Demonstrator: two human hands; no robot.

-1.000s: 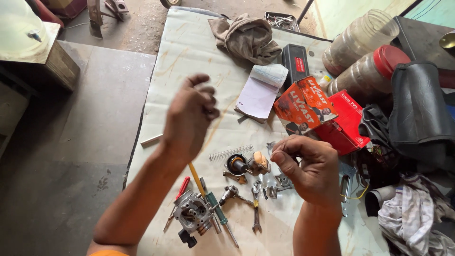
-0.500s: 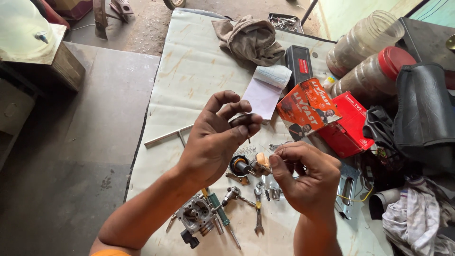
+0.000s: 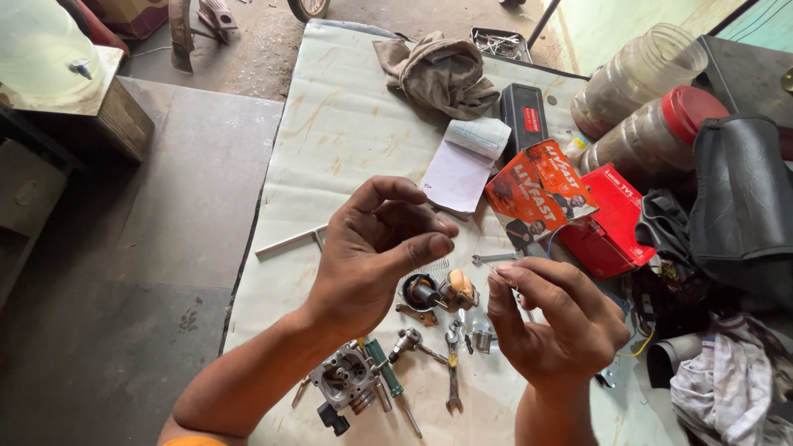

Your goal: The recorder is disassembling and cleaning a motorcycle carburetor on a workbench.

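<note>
Both hands have climbed toward the camera since a moment ago, and your left hand (image 3: 376,256) has uncurled, fingers apart and bent with the thumb tip meeting nothing. Your right hand (image 3: 553,318) has its fingertips pinched together, but I cannot tell what they hold; anything there is too small to see. Keep that pinch over the pale stained cloth-covered bench (image 3: 347,124), so a dropped part lands beside the small grey metal carburettor body (image 3: 343,380), the green-handled screwdriver (image 3: 388,378) and the steel open-ended spanner (image 3: 453,367). Bring your left fingers in steadily, elbows low.
</note>
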